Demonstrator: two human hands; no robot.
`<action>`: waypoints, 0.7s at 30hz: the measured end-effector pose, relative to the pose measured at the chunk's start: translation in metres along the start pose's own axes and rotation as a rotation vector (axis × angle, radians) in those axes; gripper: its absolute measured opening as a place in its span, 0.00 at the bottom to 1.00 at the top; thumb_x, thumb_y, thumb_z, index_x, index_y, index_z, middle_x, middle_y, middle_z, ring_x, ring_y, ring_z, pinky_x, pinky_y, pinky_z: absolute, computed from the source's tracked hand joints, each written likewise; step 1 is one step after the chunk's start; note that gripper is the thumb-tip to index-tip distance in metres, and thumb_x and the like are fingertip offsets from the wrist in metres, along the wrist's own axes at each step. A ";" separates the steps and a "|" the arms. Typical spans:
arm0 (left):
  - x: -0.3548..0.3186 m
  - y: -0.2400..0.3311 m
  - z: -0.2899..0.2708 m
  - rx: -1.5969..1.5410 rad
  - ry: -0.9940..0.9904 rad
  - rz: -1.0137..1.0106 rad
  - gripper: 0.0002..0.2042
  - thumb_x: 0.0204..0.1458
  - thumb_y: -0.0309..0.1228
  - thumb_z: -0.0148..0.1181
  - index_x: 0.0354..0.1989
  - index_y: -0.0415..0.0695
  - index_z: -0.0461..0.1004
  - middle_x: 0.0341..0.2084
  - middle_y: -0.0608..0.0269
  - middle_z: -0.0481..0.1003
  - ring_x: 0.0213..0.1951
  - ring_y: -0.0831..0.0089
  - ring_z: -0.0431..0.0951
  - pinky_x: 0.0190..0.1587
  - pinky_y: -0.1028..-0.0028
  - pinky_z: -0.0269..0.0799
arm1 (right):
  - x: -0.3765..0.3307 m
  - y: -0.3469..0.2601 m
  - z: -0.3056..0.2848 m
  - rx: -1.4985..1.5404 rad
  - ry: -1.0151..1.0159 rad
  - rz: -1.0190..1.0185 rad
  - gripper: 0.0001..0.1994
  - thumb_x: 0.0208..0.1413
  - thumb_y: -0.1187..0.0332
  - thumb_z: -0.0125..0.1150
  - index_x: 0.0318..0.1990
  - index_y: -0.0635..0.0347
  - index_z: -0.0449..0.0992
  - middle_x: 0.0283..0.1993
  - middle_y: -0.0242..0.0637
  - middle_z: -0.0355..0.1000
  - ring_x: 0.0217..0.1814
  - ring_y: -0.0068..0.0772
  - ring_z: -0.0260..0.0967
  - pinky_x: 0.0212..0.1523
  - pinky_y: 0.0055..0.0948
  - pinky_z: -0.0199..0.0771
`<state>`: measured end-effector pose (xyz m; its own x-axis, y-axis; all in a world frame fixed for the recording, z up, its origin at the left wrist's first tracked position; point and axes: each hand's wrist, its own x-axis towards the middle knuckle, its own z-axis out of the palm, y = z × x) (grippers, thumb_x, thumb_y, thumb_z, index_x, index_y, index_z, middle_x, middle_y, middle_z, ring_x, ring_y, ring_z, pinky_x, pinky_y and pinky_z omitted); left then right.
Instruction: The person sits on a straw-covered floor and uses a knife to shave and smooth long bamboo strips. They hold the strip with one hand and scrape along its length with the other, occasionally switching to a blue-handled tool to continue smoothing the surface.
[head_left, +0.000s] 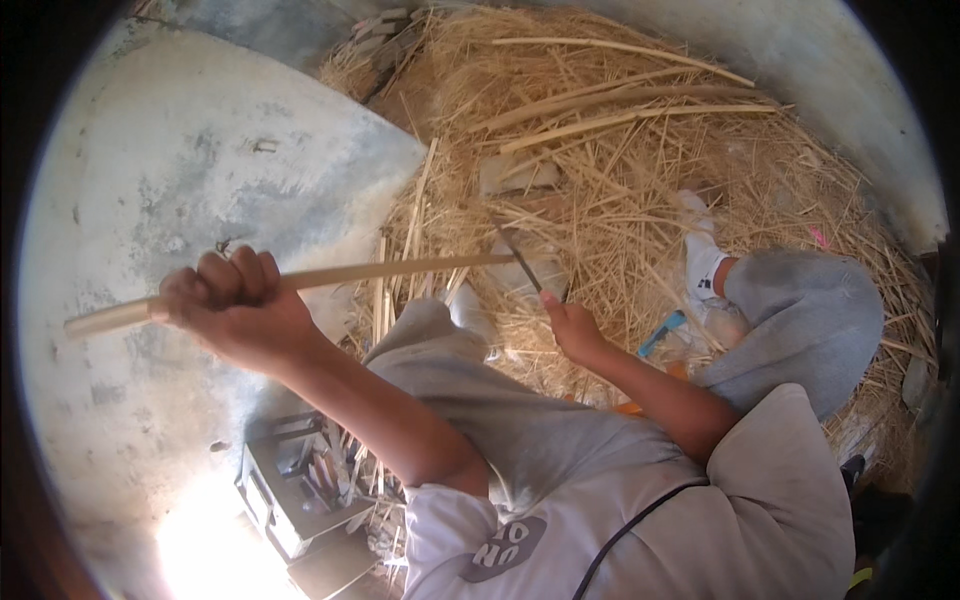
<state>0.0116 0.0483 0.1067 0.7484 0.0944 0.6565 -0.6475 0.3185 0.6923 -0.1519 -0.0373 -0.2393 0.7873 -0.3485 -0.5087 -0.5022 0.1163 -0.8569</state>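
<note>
My left hand (232, 312), raised out to the left in front of the wall, is closed around a long pale strip that looks like split bamboo (395, 268). One end of the strip sticks out past my fist; the other reaches right over the straw-strewn floor. My right hand (576, 332) grips a knife (518, 258) with a dark, narrow blade; its handle is mostly hidden in my fingers. The blade crosses the strip near its far end and seems to touch it. Below the blade lies a pale stone block (530, 282), partly covered by shavings.
Shavings (620, 190) cover the floor, with several long strips (640, 115) at the back. A flat stone (515, 175) lies beyond the knife. A blue object (661, 332) rests by my right leg. At lower left stands an open box (300, 490) beside the wall (200, 150).
</note>
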 end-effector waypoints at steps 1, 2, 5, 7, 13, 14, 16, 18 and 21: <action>-0.004 0.007 0.003 0.028 -0.006 0.053 0.24 0.66 0.54 0.46 0.21 0.53 0.57 0.12 0.75 0.45 0.16 0.82 0.39 0.16 0.76 0.34 | 0.001 -0.015 -0.008 -0.055 0.000 -0.025 0.39 0.67 0.36 0.39 0.17 0.64 0.66 0.14 0.40 0.60 0.19 0.34 0.58 0.28 0.42 0.63; -0.008 0.015 0.003 0.069 -0.014 0.096 0.24 0.67 0.54 0.46 0.21 0.53 0.58 0.12 0.75 0.46 0.15 0.82 0.39 0.16 0.76 0.34 | -0.006 -0.024 -0.007 -0.031 -0.008 -0.074 0.39 0.67 0.36 0.39 0.18 0.65 0.67 0.15 0.41 0.61 0.19 0.35 0.58 0.28 0.42 0.63; -0.010 0.031 0.005 -0.039 -0.102 0.051 0.23 0.67 0.53 0.47 0.22 0.52 0.61 0.11 0.76 0.48 0.15 0.83 0.39 0.16 0.77 0.34 | -0.024 -0.030 0.010 0.021 -0.053 -0.234 0.38 0.67 0.36 0.39 0.21 0.67 0.69 0.16 0.43 0.63 0.20 0.37 0.60 0.29 0.43 0.64; -0.007 0.025 0.002 -0.038 -0.099 0.050 0.23 0.66 0.53 0.48 0.22 0.52 0.61 0.11 0.76 0.48 0.15 0.83 0.40 0.16 0.76 0.34 | -0.025 -0.022 0.014 -0.001 -0.078 -0.116 0.38 0.66 0.36 0.40 0.21 0.67 0.70 0.16 0.43 0.64 0.20 0.36 0.61 0.29 0.43 0.64; -0.012 0.023 0.007 0.107 -0.010 0.129 0.25 0.69 0.53 0.39 0.19 0.54 0.54 0.10 0.77 0.44 0.13 0.84 0.38 0.14 0.78 0.32 | -0.024 -0.047 0.006 0.019 -0.087 -0.223 0.38 0.68 0.38 0.39 0.22 0.69 0.72 0.16 0.44 0.65 0.20 0.38 0.62 0.29 0.43 0.65; -0.013 0.024 0.009 0.098 -0.015 0.125 0.25 0.69 0.53 0.38 0.19 0.54 0.53 0.10 0.77 0.44 0.13 0.84 0.38 0.14 0.78 0.32 | -0.026 -0.040 0.009 0.017 -0.071 -0.239 0.38 0.68 0.38 0.39 0.22 0.69 0.72 0.16 0.45 0.65 0.20 0.38 0.61 0.29 0.44 0.65; -0.015 0.025 0.008 0.075 -0.016 0.111 0.25 0.70 0.52 0.38 0.19 0.54 0.53 0.10 0.77 0.44 0.13 0.84 0.37 0.14 0.78 0.32 | -0.021 -0.007 0.018 0.016 -0.036 -0.273 0.38 0.68 0.39 0.38 0.22 0.69 0.72 0.16 0.45 0.65 0.20 0.38 0.61 0.30 0.45 0.65; -0.013 0.027 0.008 0.037 -0.016 0.107 0.25 0.70 0.52 0.38 0.19 0.54 0.53 0.10 0.77 0.44 0.13 0.84 0.37 0.14 0.78 0.32 | 0.008 0.026 0.019 -0.053 -0.112 0.056 0.38 0.69 0.40 0.37 0.24 0.70 0.73 0.18 0.48 0.67 0.22 0.42 0.64 0.33 0.47 0.67; -0.011 0.025 -0.002 0.101 0.011 0.138 0.25 0.70 0.51 0.38 0.19 0.54 0.53 0.10 0.77 0.44 0.13 0.84 0.37 0.14 0.78 0.32 | -0.006 -0.018 0.008 -0.161 -0.159 -0.077 0.36 0.69 0.42 0.37 0.25 0.69 0.73 0.20 0.51 0.68 0.23 0.47 0.67 0.34 0.47 0.68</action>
<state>-0.0126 0.0569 0.1162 0.6522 0.1411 0.7448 -0.7552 0.2052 0.6225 -0.1453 -0.0300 -0.2215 0.8655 -0.1983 -0.4599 -0.4789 -0.0591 -0.8759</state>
